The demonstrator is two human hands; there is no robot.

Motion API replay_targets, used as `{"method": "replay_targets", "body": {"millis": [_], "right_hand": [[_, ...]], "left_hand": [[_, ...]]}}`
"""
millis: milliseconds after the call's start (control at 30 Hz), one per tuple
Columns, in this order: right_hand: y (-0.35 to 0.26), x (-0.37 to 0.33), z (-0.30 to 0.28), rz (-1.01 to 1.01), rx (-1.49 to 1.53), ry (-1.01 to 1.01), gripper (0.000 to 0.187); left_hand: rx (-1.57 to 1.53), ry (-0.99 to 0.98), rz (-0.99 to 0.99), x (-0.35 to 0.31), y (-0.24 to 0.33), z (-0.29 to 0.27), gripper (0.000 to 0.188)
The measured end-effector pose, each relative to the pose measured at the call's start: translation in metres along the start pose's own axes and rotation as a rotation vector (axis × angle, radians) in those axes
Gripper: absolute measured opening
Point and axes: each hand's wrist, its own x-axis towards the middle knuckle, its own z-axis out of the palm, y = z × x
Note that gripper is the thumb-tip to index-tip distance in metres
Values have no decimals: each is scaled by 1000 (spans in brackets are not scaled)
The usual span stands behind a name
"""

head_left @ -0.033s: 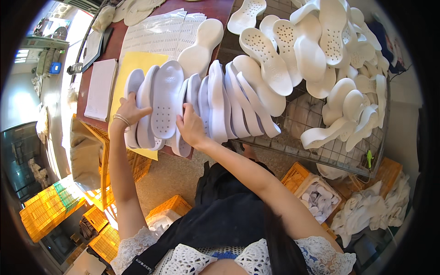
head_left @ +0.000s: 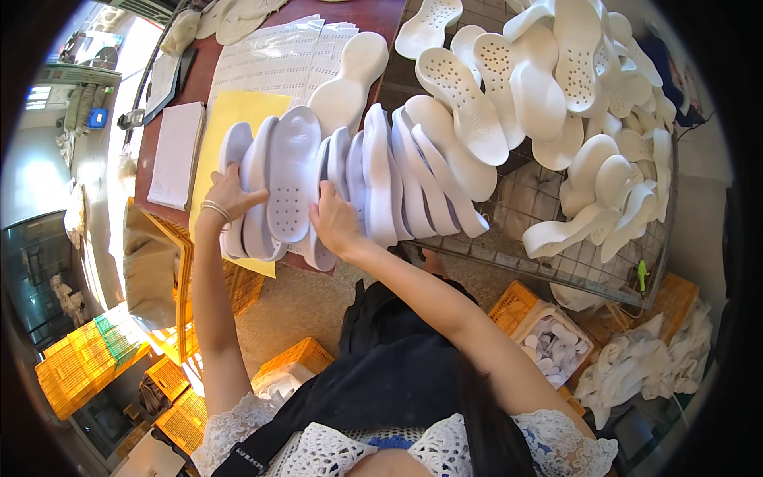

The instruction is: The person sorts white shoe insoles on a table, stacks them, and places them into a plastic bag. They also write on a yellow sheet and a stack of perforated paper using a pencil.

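A row of white shoe insoles (head_left: 378, 176) stands on edge, packed side by side, across the table's near edge. My left hand (head_left: 228, 195) is at the row's left end, fingers on the outermost insole (head_left: 235, 143), thumb stretched right across its neighbour. Between my hands one insole (head_left: 292, 159) faces me broadside, with small holes in its lower half. My right hand (head_left: 337, 219) closes on the edge of an insole (head_left: 319, 253) just right of that one; its curled fingers partly hide the grip. A single cream insole (head_left: 350, 79) lies flat behind the row.
Printed sheets (head_left: 262, 60), a yellow sheet (head_left: 208, 151) and a white pad (head_left: 176, 155) cover the red tabletop (head_left: 151, 163). On the right, a wire rack (head_left: 509, 258) bears a heap of cream insoles (head_left: 540, 87). Orange crates (head_left: 298, 359) stand on the floor below.
The left part of the row and both my hands have shifted very slightly right and toward me. My hold looks the same.
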Motion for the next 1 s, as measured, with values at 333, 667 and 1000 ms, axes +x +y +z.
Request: {"method": "replay_targets", "body": {"millis": [333,667,1000], "right_hand": [[106,-48,-203,-213,-219,429,39],[137,-22,-209,-46,-246,182,50],[116,-6,-167,215,-172,389,49]], "left_hand": [[-966,137,74,-5,-63,105,57],[-569,280,-281,54,-108,171,49],[-615,319,-512,46,-77,154,81]]}}
